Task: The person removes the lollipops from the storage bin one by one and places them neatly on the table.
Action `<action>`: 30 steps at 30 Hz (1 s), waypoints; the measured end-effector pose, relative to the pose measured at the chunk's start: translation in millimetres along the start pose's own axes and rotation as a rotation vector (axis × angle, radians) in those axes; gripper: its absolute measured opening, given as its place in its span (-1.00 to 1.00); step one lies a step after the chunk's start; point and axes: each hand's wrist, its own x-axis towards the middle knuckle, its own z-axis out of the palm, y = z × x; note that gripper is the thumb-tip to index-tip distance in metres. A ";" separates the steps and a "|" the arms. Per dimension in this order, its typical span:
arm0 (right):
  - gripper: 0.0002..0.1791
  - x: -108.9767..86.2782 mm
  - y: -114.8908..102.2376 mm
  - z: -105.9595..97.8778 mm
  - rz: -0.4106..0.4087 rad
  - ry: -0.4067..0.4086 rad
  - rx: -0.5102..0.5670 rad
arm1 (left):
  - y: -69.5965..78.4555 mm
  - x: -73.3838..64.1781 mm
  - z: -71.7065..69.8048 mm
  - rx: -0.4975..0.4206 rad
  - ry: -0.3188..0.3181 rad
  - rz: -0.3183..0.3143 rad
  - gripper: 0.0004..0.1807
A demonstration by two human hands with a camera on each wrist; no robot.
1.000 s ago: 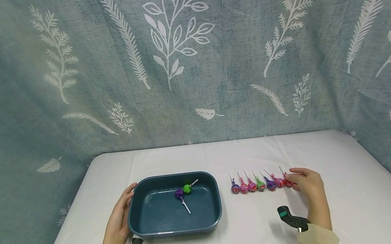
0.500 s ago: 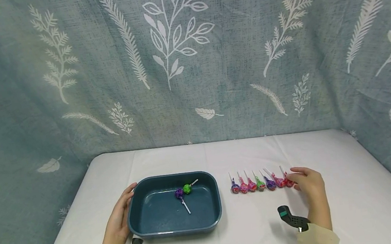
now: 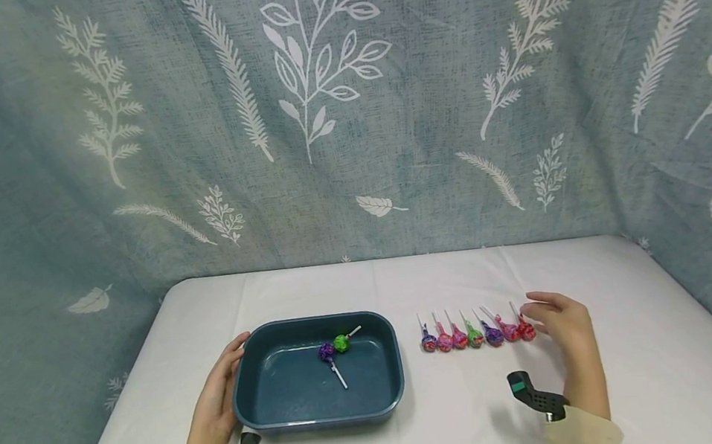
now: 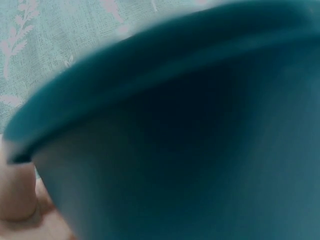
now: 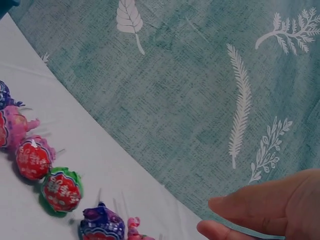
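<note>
My left hand (image 3: 216,404) rests along the outer left side of a dark teal tray (image 3: 285,404), fingers near its rim. The tray's wall (image 4: 190,150) fills most of the left wrist view and hides much of that hand. Inside lie a purple lollipop (image 3: 327,352) and a green lollipop (image 3: 341,343). To the right, several wrapped lollipops form a row on the white cloth, sticks pointing away. Beside the row's right end, my right hand (image 3: 565,322) has nothing in its fingers; the red lollipop (image 3: 527,332) is nearest to it.
A white cloth (image 3: 456,419) covers the table. Behind it hangs a blue-green curtain (image 3: 423,115) with white leaf prints. The row also has a green-wrapped lollipop (image 5: 62,190) and a purple-wrapped lollipop (image 5: 102,223). Each wrist carries a black camera mount.
My right hand has drawn back slightly up and to the right, its fingers coming off the red lollipop, which now shows fully. The left hand and tray have not moved.
</note>
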 end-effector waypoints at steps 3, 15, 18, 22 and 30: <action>-0.46 -2.1 -4.8 4.6 -0.007 -0.021 0.048 | 0.5 -0.5 -0.3 -0.007 0.003 -0.010 -0.56; -0.50 -49.0 -70.7 40.8 -0.092 -0.216 0.177 | 0.3 0.6 -0.4 0.011 -0.020 -0.008 -0.52; -0.52 -79.2 -107.7 46.3 -0.113 -0.301 0.216 | -0.4 0.9 -0.7 0.009 -0.020 -0.012 -0.51; -0.58 -105.6 -141.6 61.8 -0.127 -0.416 0.265 | -1.3 1.0 -0.2 0.018 -0.014 -0.013 -0.51; -0.61 -136.3 -171.7 99.2 -0.253 -0.661 0.361 | 0.4 0.7 0.8 0.018 -0.009 -0.012 -0.51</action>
